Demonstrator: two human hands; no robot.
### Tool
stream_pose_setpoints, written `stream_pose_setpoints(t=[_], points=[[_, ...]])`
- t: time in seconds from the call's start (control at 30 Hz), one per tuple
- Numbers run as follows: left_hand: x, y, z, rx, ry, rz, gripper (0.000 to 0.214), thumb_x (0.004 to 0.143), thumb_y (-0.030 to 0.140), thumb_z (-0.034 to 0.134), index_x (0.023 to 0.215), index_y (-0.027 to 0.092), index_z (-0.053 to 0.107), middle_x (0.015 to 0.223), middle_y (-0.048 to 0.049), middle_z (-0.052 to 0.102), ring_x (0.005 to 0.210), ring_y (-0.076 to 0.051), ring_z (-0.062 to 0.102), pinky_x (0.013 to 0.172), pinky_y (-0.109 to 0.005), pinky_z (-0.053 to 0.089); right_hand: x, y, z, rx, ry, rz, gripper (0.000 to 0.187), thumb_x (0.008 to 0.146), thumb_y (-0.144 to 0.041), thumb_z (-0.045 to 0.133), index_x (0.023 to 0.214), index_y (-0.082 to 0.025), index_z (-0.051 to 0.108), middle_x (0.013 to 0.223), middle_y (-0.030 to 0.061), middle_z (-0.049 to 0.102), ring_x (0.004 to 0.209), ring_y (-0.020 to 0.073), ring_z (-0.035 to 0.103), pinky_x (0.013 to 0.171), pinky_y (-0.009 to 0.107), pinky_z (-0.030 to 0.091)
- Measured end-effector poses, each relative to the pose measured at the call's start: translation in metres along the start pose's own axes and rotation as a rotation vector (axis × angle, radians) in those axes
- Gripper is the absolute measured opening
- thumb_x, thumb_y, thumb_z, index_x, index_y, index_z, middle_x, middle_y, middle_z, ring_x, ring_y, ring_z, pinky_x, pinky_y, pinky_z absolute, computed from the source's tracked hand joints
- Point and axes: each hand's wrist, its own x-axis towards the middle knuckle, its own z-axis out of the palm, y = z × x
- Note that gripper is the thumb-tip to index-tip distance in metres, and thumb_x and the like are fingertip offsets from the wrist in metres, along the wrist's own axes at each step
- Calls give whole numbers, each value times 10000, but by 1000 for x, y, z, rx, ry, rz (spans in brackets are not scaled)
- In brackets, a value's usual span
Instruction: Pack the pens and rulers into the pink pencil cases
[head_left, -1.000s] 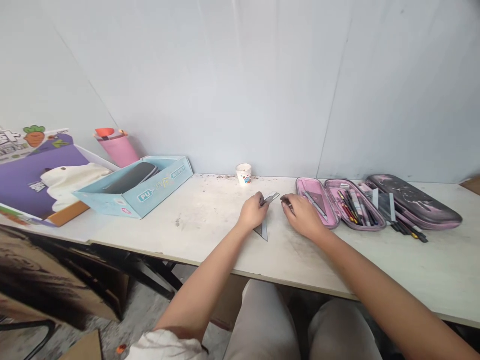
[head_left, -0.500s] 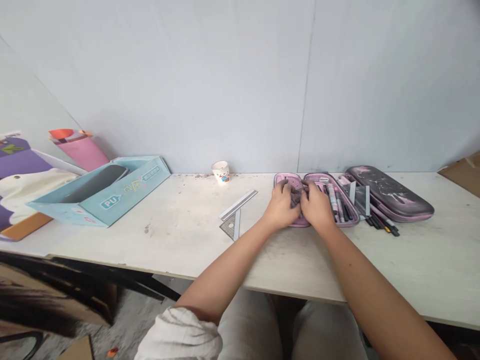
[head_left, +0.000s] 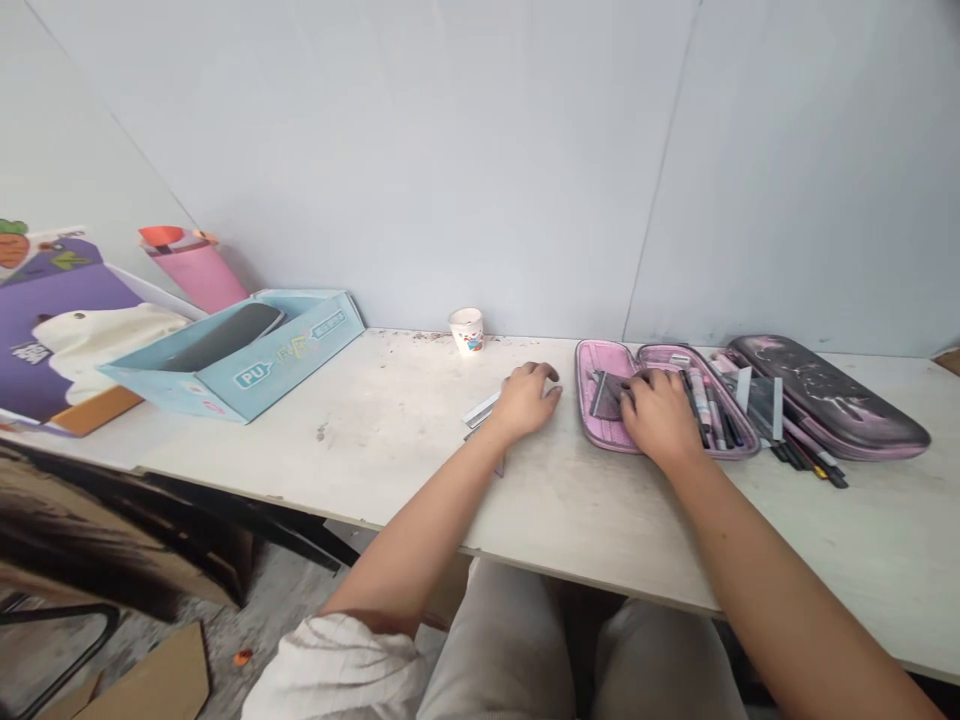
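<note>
A pink pencil case (head_left: 613, 437) lies unzipped and spread flat on the table, with several markers and pens (head_left: 701, 400) in its right half. My right hand (head_left: 664, 415) rests over the middle of the case, its bent fingertips gripping the grey mesh pocket (head_left: 609, 395) in the left half. Out to the left of the case, my left hand (head_left: 527, 402) is empty, with thumb and fingers apart. It hovers at or just above a clear straight ruler (head_left: 480, 411). My wrist and forearm mostly cover the set square lying below the ruler.
Right of the open case are clear rulers (head_left: 766, 405), several pens (head_left: 814, 462) and a closed dark pencil case (head_left: 829, 395). A paper cup (head_left: 466, 332) stands near the wall. At left sit a light blue box (head_left: 300, 345) and a purple box (head_left: 67, 290) with a white cloth item.
My left hand has left the mesh pocket and moved left to the rulers. My right hand stays at the pocket. The camera view has turned somewhat left.
</note>
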Motion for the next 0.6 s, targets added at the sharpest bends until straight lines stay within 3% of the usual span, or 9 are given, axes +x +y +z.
stream_pose_setpoints(t=[0.13, 0.23, 0.43, 0.6], points=[[-19, -44, -11, 214, 51, -294, 419, 781, 488, 468, 1030, 160, 546, 1089, -137, 539, 1058, -299, 474, 889, -435, 364, 1, -9, -2, 22, 99, -129, 305, 852, -220, 396, 961, -101, 655, 990, 151, 572, 957, 273, 443, 850, 401, 381], [-24, -63, -9, 259, -1, -419, 535, 734, 580, 476, 1007, 127, 554, 1081, -169, 532, 1070, -330, 453, 882, -439, 351, 5, -24, -2, 31, 113, -242, 282, 840, -186, 411, 949, -96, 655, 972, 145, 570, 957, 262, 433, 868, 389, 376], [-16, -71, -2, 193, -61, -483, 611, 727, 590, 470, 1076, 93, 536, 1141, -190, 515, 1105, -324, 438, 902, -406, 335, 21, -73, -2, 112, 32, -372, 258, 828, -147, 416, 955, -110, 638, 1017, 128, 578, 1016, 246, 424, 896, 355, 360], [-23, -71, -1, 211, -38, -418, 482, 797, 508, 420, 1051, 121, 557, 1105, -182, 547, 1086, -303, 469, 879, -396, 366, 34, -121, 11, 203, -180, -316, 286, 876, -216, 378, 1027, -102, 593, 978, 121, 626, 994, 223, 494, 894, 330, 357]])
